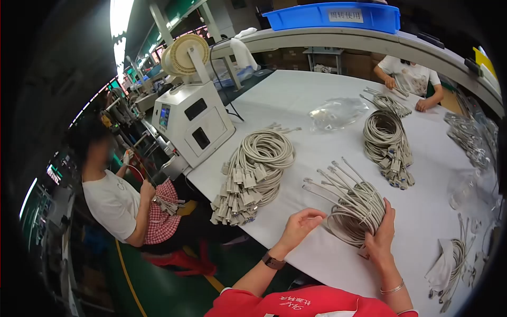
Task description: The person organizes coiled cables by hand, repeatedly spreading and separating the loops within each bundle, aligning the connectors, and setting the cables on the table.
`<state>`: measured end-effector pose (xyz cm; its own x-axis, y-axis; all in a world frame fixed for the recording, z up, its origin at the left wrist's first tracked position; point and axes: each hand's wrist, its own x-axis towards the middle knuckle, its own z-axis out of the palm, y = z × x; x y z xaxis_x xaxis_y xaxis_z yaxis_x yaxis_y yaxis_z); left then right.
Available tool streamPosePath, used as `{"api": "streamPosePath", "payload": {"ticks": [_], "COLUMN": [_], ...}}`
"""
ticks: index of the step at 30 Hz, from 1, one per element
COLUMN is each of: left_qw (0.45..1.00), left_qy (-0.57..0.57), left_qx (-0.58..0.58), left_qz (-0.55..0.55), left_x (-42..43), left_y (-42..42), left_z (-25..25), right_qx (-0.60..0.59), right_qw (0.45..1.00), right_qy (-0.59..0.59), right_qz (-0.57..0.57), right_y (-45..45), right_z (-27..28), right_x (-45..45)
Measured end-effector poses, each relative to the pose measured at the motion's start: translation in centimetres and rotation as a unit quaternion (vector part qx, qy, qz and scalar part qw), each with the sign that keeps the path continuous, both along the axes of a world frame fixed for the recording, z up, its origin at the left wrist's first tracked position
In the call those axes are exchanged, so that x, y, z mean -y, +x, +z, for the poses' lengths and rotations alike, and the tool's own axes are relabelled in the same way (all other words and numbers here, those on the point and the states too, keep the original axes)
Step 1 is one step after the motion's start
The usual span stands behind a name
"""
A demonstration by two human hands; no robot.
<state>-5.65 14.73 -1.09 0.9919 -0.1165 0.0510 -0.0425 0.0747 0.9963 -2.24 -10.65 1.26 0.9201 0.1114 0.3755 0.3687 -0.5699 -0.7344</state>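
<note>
A coiled bundle of grey-beige cables (364, 206) rests on the white table in front of me, its plug ends fanning out to the upper left. My right hand (381, 235) is wrapped round the bundle's right side, thumb toward the front. My left hand (303, 228), with a dark watch on the wrist, is at the bundle's left edge; its fingers are stretched toward the coils and hold nothing. To the left lies a larger heap of coiled cables (269, 158) with grey connectors. Another coiled stack (384, 137) with blue-faced connectors sits further back.
A white machine with a spool (193, 124) stands at the table's left edge. One co-worker (113, 195) sits at left holding cables; another (409, 79) works across the table. Plastic bags (338, 113) and loose cables (457, 259) lie about. A blue tray (296, 20) is on the shelf overhead.
</note>
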Motion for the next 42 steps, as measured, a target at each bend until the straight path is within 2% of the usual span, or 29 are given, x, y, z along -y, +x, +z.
{"api": "streamPosePath", "payload": {"ticks": [1, 3, 6, 9, 10, 13, 14, 17, 19, 21, 24, 32, 42], "left_qw": [0.992, 0.925, 0.954, 0.98, 0.978, 0.964, 0.962, 0.909, 0.81, 0.793, 0.764, 0.78, 0.759], "left_qy": [0.115, 0.34, 0.212, -0.007, -0.038, -0.161, -0.144, -0.345, -0.535, -0.568, -0.604, -0.596, -0.628], "left_qx": [0.057, 0.169, 0.146, 0.079, 0.105, 0.125, 0.149, 0.087, 0.001, -0.043, -0.047, 0.001, 0.004], "left_qz": [-0.004, 0.003, -0.151, -0.183, -0.175, -0.17, -0.18, -0.216, -0.241, -0.216, -0.223, -0.19, -0.175], "left_x": [-0.1, 0.1, 2.7, 5.0, 5.8, 8.1, 8.5, 9.8, 10.8, 12.0, 12.6, 11.8, 11.4], "left_y": [0.1, 1.5, 4.0, 5.7, 5.5, 6.6, 6.6, 6.8, 6.7, 6.9, 7.3, 7.5, 7.3], "left_z": [-0.5, -1.5, -0.5, 1.3, 2.6, 3.9, 4.8, 6.7, 7.2, 6.9, 6.3, 7.4, 7.2], "right_qx": [0.009, 0.037, 0.068, 0.093, 0.181, 0.187, 0.192, 0.189, 0.158, 0.125, 0.11, 0.093, 0.093], "right_qw": [1.0, 0.999, 0.997, 0.994, 0.98, 0.98, 0.978, 0.978, 0.98, 0.983, 0.988, 0.992, 0.992], "right_qy": [0.003, 0.007, -0.007, -0.054, -0.071, -0.061, -0.081, -0.086, -0.117, -0.126, -0.102, -0.058, -0.065], "right_qz": [0.004, 0.018, 0.03, 0.033, 0.038, 0.023, 0.018, 0.003, -0.023, -0.04, -0.046, -0.06, -0.063], "right_y": [-0.4, -0.3, -0.5, -1.3, -0.7, -1.4, -1.5, -2.0, -2.2, -2.5, -2.3, -1.9, -2.2], "right_z": [0.1, 0.6, 0.6, 1.4, 0.8, 1.5, 1.7, 1.0, -0.1, -0.2, -0.4, -1.6, -1.4], "right_x": [0.1, 0.0, 0.1, 0.8, 1.3, 2.6, 3.1, 4.8, 5.8, 6.6, 7.1, 7.2, 7.4]}}
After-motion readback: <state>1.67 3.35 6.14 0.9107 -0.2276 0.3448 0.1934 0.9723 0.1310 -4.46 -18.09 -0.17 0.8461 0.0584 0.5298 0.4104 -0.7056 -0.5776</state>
